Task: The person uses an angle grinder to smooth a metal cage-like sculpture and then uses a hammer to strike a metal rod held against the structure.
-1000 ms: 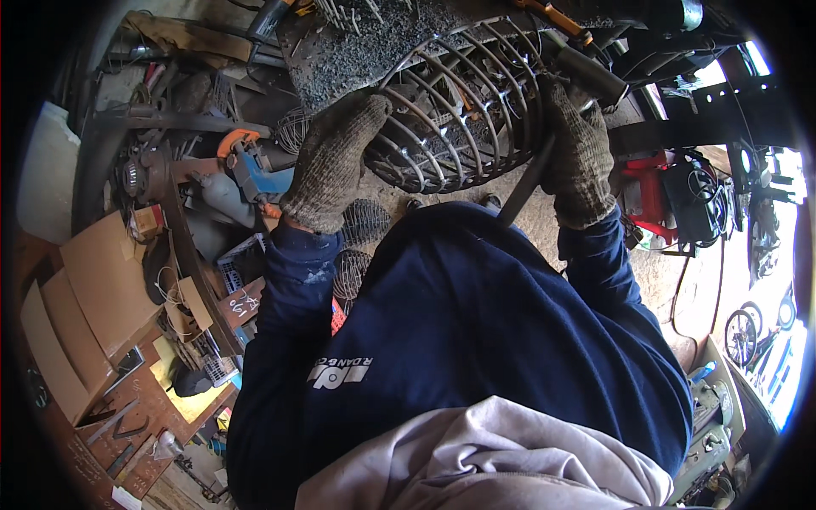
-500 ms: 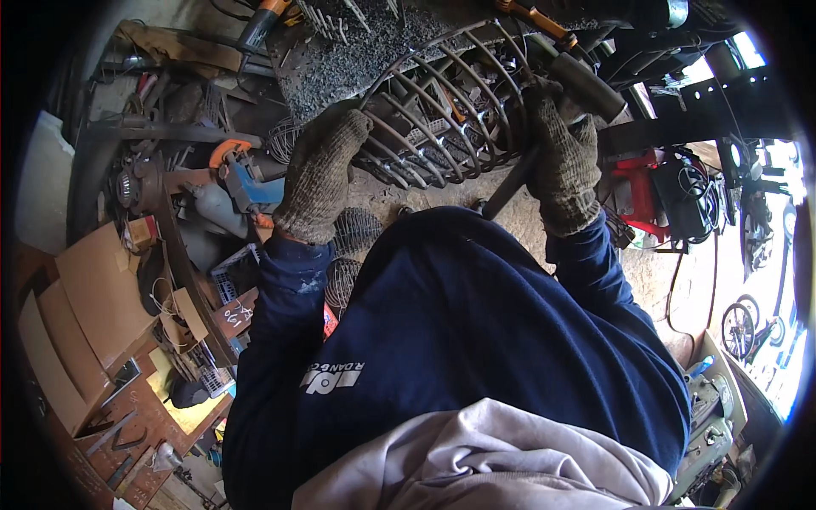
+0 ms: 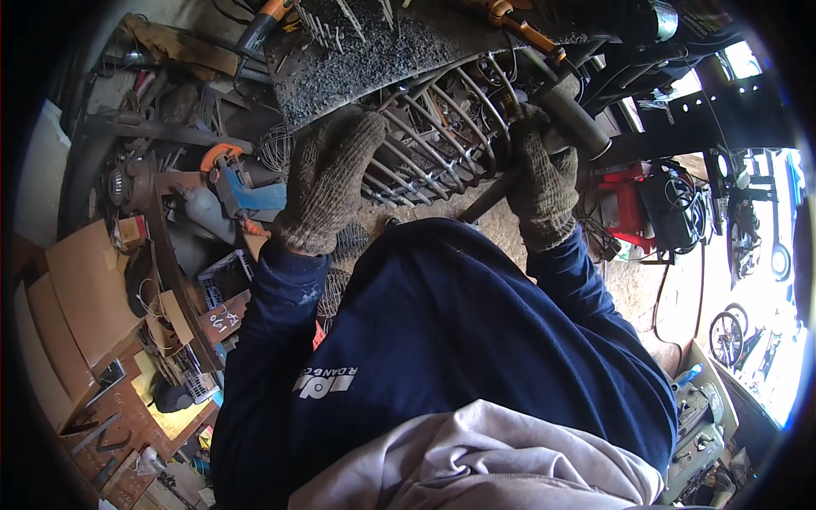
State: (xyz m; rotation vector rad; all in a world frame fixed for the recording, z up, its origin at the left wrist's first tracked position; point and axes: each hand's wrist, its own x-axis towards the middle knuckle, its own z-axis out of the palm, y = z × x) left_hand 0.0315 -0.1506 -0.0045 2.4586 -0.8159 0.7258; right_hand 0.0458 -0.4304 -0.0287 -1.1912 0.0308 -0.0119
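A cage of curved metal bars (image 3: 438, 140) hangs in front of me, by the near edge of a workbench. My left hand (image 3: 336, 174), in a brown knitted glove, is closed around the cage's left end; the glove hides the fingertips. My right hand (image 3: 544, 178), gloved alike, is closed at the cage's right end around the handle of a hammer. The hammer's thick cylindrical head (image 3: 575, 119) sticks out beyond that hand, and its handle slants down toward my body. Whether the right fingers also grip the cage, I cannot tell.
Dark metal grit covers the workbench top (image 3: 340, 81), with upright rods on it. An orange-handled tool (image 3: 527, 30) lies at its far right. Left are a blue and orange machine (image 3: 242, 187) and cardboard (image 3: 89, 293). A red and black machine (image 3: 650, 204) stands right.
Both hands have brought the cage and hammer nearer to my body and slightly left. The cage's far bars now sit closer to the workbench edge. Both grips are kept.
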